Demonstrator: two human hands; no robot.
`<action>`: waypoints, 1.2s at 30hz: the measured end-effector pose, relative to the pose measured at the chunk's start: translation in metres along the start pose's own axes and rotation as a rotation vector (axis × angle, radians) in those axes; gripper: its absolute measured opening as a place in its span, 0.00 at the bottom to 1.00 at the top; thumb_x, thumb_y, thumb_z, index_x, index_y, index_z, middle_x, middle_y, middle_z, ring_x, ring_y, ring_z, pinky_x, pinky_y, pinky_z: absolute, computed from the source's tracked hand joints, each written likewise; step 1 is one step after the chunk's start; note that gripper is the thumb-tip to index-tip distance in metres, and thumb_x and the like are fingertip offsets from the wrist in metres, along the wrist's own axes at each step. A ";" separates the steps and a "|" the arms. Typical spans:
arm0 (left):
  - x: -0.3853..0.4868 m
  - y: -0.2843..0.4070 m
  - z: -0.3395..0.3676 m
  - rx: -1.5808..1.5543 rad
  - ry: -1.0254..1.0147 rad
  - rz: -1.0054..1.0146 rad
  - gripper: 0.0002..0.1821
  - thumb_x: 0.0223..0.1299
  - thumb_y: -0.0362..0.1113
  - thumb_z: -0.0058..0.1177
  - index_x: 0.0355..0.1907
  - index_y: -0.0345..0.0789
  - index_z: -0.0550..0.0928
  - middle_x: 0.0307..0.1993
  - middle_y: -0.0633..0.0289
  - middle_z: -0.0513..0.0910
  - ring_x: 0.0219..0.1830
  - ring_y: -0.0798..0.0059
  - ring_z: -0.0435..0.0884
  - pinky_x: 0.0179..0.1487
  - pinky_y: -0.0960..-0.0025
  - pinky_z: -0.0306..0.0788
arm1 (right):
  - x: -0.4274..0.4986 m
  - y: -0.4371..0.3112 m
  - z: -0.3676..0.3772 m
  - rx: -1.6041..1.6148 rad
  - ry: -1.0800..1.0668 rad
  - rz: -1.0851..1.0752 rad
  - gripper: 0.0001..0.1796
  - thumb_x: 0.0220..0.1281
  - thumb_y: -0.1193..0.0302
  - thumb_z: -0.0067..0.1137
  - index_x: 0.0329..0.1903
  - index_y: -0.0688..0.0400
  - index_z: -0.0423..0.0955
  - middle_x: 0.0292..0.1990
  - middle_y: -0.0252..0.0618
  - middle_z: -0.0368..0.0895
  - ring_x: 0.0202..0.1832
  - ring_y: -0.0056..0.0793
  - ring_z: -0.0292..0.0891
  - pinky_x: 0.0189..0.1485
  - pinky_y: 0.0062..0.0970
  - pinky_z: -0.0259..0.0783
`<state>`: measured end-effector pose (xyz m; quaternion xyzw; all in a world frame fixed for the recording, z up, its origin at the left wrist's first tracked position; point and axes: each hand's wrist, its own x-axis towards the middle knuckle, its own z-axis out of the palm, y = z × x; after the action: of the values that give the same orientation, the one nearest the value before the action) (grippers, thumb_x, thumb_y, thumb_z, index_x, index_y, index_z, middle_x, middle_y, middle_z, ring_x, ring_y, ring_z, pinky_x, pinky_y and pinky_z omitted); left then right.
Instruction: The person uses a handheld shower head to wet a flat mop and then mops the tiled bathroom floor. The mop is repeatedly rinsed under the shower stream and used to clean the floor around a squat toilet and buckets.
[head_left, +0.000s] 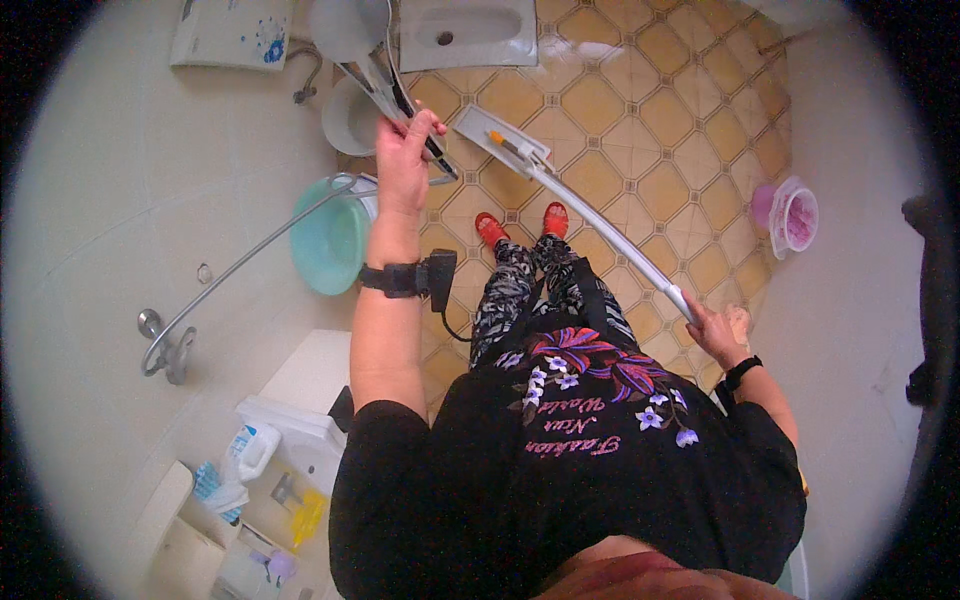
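My left hand (406, 154), raised at upper centre-left, is closed around the black and silver handle of what looks like a handheld shower head (356, 34). A metal shower hose (247, 255) runs from the handle's lower end to the wall-mounted mixer tap (161, 345). On the right, my right hand (711, 328) grips the upper end of a silver mop pole (611, 232). The pole slants up and left to a flat mop head (499, 139) lying on the tiled floor, with an orange piece at its joint. My feet in red sandals stand just below the mop head.
A squat toilet (469, 34) lies ahead. By the left wall are a white basin (349, 116) and a mint-green basin (330, 240). A pink and white basket (793, 219) stands by the right wall. At lower left, a washbasin (300, 450) has a white bottle (257, 452) beside it.
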<state>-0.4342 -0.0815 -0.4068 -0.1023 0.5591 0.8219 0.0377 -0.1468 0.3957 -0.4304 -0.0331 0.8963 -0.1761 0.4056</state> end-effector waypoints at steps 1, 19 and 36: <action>-0.002 -0.001 0.000 0.040 0.014 -0.015 0.13 0.58 0.32 0.53 0.43 0.35 0.67 0.31 0.62 0.76 0.33 0.74 0.75 0.42 0.72 0.69 | 0.000 0.002 0.005 0.032 -0.021 -0.001 0.42 0.50 0.74 0.54 0.67 0.38 0.47 0.27 0.55 0.75 0.31 0.51 0.75 0.35 0.45 0.70; 0.000 -0.009 -0.005 -0.063 0.000 0.011 0.11 0.60 0.33 0.51 0.43 0.35 0.68 0.32 0.62 0.76 0.34 0.73 0.75 0.42 0.72 0.69 | 0.242 -0.048 -0.024 -0.001 0.182 0.082 0.38 0.53 0.72 0.51 0.67 0.38 0.48 0.35 0.54 0.78 0.37 0.52 0.75 0.40 0.45 0.70; 0.002 0.006 0.001 -0.020 0.022 0.051 0.12 0.59 0.33 0.53 0.42 0.35 0.68 0.32 0.63 0.75 0.34 0.75 0.75 0.41 0.74 0.69 | 0.122 0.004 -0.029 -0.035 0.151 -0.013 0.41 0.53 0.71 0.56 0.67 0.37 0.47 0.31 0.54 0.77 0.35 0.51 0.75 0.37 0.45 0.71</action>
<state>-0.4374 -0.0826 -0.4018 -0.0974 0.5534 0.8271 0.0095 -0.2490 0.3835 -0.5016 -0.0327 0.9270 -0.1652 0.3350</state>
